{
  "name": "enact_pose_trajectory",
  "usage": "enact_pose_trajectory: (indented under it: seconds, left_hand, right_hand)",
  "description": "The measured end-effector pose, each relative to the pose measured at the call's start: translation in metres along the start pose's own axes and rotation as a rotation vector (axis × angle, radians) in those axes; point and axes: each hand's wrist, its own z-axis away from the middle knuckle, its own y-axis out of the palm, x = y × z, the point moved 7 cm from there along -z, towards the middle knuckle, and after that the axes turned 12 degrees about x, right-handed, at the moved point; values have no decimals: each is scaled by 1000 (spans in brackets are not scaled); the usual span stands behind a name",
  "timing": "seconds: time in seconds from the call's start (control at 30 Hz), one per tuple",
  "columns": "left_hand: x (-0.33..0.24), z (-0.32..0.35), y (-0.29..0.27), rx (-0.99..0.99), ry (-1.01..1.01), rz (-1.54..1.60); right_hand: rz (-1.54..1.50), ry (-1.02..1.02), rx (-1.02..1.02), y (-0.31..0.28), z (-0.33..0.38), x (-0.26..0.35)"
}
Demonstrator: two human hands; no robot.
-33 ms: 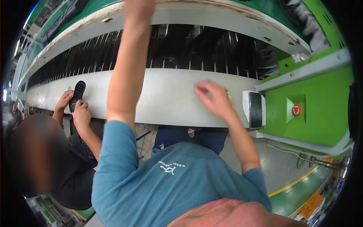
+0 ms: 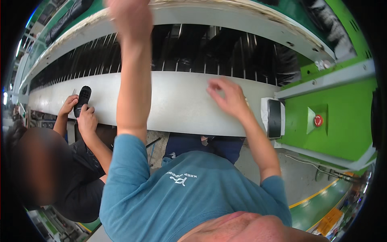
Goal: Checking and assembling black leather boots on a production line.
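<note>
My left hand point(image 2: 131, 18) reaches far forward over the white far rail point(image 2: 177, 12). It is smeared by motion and partly cut off by the upper edge, so its fingers cannot be made out. Above the white worktop point(image 2: 181, 103), my right hand point(image 2: 227, 96) hovers with loosely bent fingers, thumb and forefinger apart. Nothing shows in it. A small pale thing point(image 2: 246, 102) lies partly hidden behind the right wrist. Several dark, blurred shapes point(image 2: 185, 44) are in the slatted channel point(image 2: 238, 56) between worktop and rail.
To the left, a co-worker's two hands point(image 2: 86, 119) hold a black shoe sole point(image 2: 84, 97). A black pad on white material point(image 2: 275, 117) sits at the worktop's right end. Beyond stands a green machine panel point(image 2: 338, 137) with a red push button point(image 2: 318, 120).
My left hand has come slightly left and back toward me. My right hand has shifted a little upward. The view has tilted slightly.
</note>
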Motion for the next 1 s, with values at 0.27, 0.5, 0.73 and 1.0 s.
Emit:
enact_pose_trajectory:
  seconds: [0.27,0.5,0.73,1.0]
  left_hand:
    - [-15,269,-61,-373,-882,-76]
    - [33,336,-103,-268,-1164,-508]
    - [18,245,-26,-33,-641,-682]
    - [-39,161,100,234,-359,-349]
  right_hand:
    - [660,-69,77,78,-170,-60]
    - [933,-109,176,82,-200,-50]
    - [490,-138,-256,-26,-116,52]
    - [316,-208,-445,-73,10,142]
